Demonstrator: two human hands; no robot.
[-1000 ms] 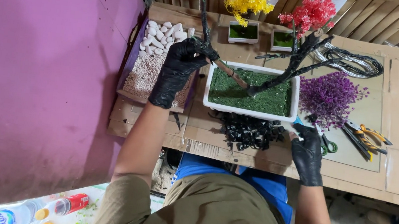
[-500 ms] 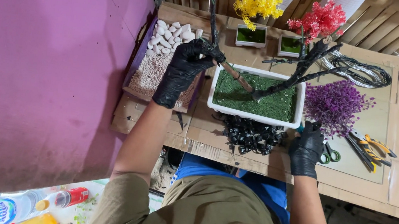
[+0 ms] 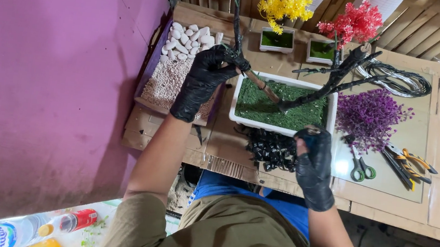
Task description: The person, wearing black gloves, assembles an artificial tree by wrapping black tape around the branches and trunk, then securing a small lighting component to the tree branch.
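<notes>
My left hand [image 3: 202, 83], in a black glove, grips the black-wrapped trunk [image 3: 234, 59] of an artificial tree. The trunk leans up out of a white rectangular planter [image 3: 284, 130] filled with green fake grass. A second black branch [image 3: 335, 82] rises from the planter toward the right. My right hand [image 3: 313, 163], also in a black glove, is at the planter's front rim. Its fingers are pinched on what looks like a small black piece. A pile of black pieces [image 3: 269, 148] lies just left of that hand.
A tray of white pebbles and gravel [image 3: 172, 82] sits at the left. Small yellow [image 3: 284, 4] and red [image 3: 355, 23] trees in pots stand behind. Purple foliage [image 3: 370, 116], green-handled scissors [image 3: 362, 170], pliers [image 3: 409, 162] and coiled black wire [image 3: 399, 80] lie on the right. The purple wall [image 3: 44, 65] is close on the left.
My right hand moved left and up from beside the scissors to the planter's front rim. My left hand kept its grip on the trunk.
</notes>
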